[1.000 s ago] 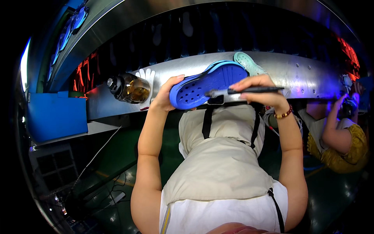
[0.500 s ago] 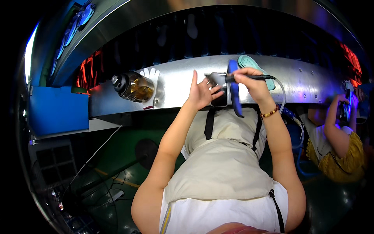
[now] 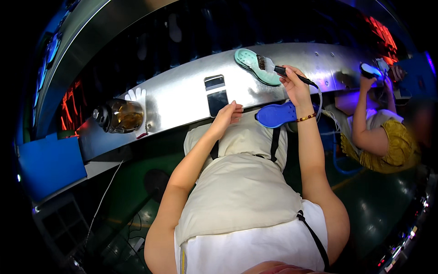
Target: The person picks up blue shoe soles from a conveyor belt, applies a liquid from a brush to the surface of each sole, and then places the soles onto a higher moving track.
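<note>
One black-handled brush (image 3: 269,66), gripped in the right hand (image 3: 295,83), overlies a mint-green perforated sole (image 3: 266,77) on the metal surface (image 3: 178,82); the left hand (image 3: 226,116), loosely curled, appears empty. The blue perforated sole (image 3: 276,115) over the lap (image 3: 239,140) could slip if the lap tilts.

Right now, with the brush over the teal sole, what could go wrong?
The blue sole shows beyond the front edge of the metal bench, and no fingers visibly grip it; it might drop.
The cord running from the brush down beside the right hand could snag.
The brush overlaps the teal sole in this view; contact is hard to tell, but a stroke might nudge that sole, since the left hand isn't steadying it.
</note>
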